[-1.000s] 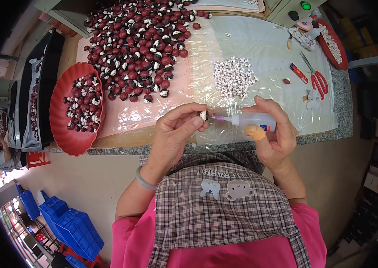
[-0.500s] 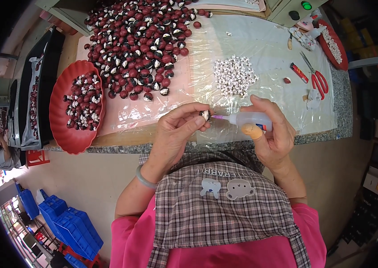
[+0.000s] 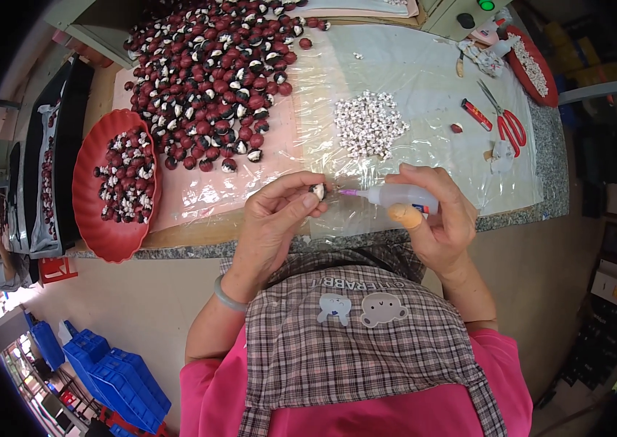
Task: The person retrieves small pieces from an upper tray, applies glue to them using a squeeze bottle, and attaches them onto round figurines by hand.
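Note:
Between the thumb and fingers of my left hand is a small round black-and-white piece. My right hand grips a translucent squeeze bottle lying sideways, its purple nozzle pointing left at the piece, with a small gap between tip and piece. A tan cover wraps my right thumb. Just beyond my hands lies a heap of tiny white pieces with dark marks. Farther left spreads a large pile of dark red, black and white balls.
A red scalloped dish of red and white pieces stands at the left. On the right lie red-handled scissors, a red tube and a red bowl of white bits. Plastic sheeting covers the table; blue crates stand on the floor.
The whole view has shifted slightly, moving the table items leftward in the picture. The bottle's nozzle now stands a little apart from the round piece; both hands keep their holds.

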The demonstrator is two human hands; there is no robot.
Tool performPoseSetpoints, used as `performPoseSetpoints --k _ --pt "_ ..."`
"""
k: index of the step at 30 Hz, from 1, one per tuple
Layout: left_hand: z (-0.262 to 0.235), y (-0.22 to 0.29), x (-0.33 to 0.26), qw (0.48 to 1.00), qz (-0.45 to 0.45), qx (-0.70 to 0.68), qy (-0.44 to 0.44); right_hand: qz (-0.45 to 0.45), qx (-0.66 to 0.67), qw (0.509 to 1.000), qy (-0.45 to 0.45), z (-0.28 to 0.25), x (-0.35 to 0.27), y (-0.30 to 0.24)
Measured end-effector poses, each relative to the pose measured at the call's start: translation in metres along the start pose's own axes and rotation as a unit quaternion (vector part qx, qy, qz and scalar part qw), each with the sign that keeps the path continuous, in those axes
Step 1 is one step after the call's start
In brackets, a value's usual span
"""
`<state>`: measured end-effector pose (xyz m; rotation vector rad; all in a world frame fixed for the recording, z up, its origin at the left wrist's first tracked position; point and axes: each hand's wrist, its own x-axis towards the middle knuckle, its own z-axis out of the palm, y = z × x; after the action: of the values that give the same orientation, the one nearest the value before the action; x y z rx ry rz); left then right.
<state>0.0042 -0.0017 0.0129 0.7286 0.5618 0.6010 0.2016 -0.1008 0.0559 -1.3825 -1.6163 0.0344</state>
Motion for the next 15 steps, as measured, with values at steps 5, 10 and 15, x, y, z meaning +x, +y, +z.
performPoseSetpoints --k 5,10,15 --pt "-0.007 0.0 0.002 1.0 0.002 0.01 0.004 0.276 0.363 0.886 0.087 -0.019 -0.007 0.025" --pt "-0.006 -0.001 0.003 1.0 -0.012 0.013 0.012 0.409 0.395 0.817 0.098 -0.022 -0.015 0.053" --pt "-0.001 0.0 0.003 0.999 -0.023 0.033 0.015 0.46 0.3 0.835 0.029 -0.01 -0.016 0.057"
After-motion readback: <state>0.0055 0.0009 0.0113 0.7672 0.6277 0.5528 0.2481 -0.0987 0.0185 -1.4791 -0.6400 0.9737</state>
